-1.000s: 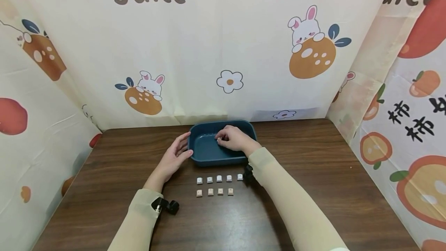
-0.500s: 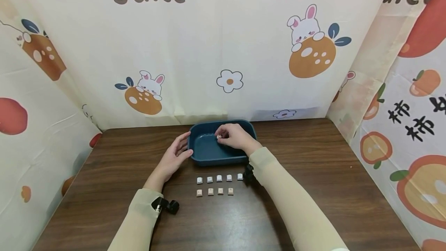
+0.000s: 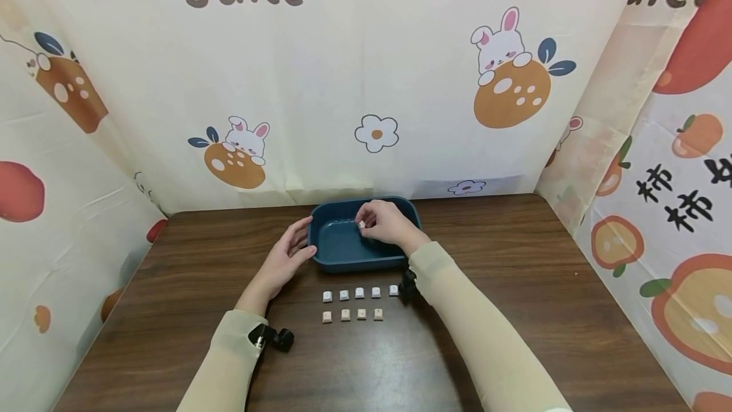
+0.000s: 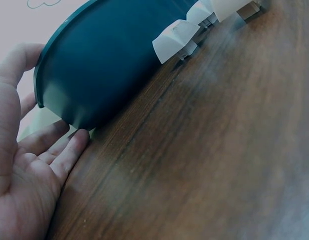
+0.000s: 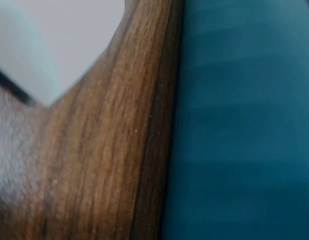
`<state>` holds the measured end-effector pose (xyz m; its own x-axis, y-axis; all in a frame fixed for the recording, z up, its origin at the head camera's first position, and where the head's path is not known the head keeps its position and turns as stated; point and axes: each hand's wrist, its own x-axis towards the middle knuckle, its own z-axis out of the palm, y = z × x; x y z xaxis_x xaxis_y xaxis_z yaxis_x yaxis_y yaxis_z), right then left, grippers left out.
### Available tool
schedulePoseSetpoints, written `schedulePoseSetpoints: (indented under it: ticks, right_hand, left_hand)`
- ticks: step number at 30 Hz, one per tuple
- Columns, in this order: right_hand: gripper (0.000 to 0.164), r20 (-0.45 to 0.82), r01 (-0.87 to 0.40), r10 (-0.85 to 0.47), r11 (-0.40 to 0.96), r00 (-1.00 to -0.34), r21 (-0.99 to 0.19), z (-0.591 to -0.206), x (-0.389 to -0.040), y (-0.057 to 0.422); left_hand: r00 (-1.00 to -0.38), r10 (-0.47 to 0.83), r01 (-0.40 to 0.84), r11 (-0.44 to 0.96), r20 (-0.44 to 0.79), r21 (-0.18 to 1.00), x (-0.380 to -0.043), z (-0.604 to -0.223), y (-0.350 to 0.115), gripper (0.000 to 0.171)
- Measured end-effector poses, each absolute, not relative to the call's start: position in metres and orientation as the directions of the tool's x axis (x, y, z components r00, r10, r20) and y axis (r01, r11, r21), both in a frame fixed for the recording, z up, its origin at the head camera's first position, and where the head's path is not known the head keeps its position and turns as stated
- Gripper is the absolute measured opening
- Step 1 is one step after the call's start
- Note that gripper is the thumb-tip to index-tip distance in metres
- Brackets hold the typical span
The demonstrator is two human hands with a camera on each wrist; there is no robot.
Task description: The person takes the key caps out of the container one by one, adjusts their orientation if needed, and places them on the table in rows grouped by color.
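My right hand (image 3: 390, 226) reaches over the right end of a dark blue rectangular tray (image 3: 354, 266) and pinches a small whitish keycap (image 3: 361, 225) between thumb and fingers. The fingers hide part of that keycap. At the tray's left end rests my left hand (image 3: 283, 259), thumb and fingers spread along its outer wall. In the left wrist view, relaxed fingertips (image 4: 77, 140) touch the curved tray wall (image 4: 109, 65). The right wrist view has the tray's side but not the hand.
In front of the tray, several white keycaps (image 3: 359, 293) stand in a row. Nearer me lies a second row of cream keycaps (image 3: 362, 315). All stand on a brown wooden table (image 3: 320, 374). A printed curtain (image 3: 320, 81) hangs behind it.
My right hand and the keycap it pinches have shifted slightly within the tray, and the keycap has turned a little. My left hand keeps its place.
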<state>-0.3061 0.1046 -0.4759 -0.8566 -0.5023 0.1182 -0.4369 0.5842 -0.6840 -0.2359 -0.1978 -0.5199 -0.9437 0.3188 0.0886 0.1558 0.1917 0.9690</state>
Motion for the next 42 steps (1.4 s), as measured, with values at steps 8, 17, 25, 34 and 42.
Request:
schedulePoseSetpoints:
  ticks: [8,17,25,34,42]
  right_hand:
    - [0.017,0.125,-0.424,-0.489,0.568,-0.863,-0.705,-0.478,-0.308,0.104]
    - [0.02,0.206,-0.481,-0.495,0.531,-0.844,-0.697,-0.478,-0.308,0.109]
    - [0.025,0.315,-0.468,-0.387,0.407,-0.866,-0.785,-0.47,-0.304,0.118]
    - [0.025,0.326,-0.456,-0.373,0.346,-0.869,-0.82,-0.443,-0.28,0.132]
    - [0.025,0.32,-0.444,-0.375,0.312,-0.87,-0.84,-0.432,-0.249,0.146]
  left_hand:
    - [-0.944,0.318,0.161,0.203,0.09,0.966,-0.235,-0.52,-0.199,0.067]
    - [-0.943,0.321,0.151,0.188,0.084,0.971,-0.235,-0.519,-0.198,0.068]
    - [-0.943,0.322,0.148,0.197,0.079,0.969,-0.235,-0.52,-0.198,0.067]
    - [-0.941,0.327,0.156,0.195,0.086,0.968,-0.233,-0.519,-0.197,0.068]
    - [-0.941,0.324,0.168,0.207,0.094,0.964,-0.233,-0.519,-0.198,0.068]
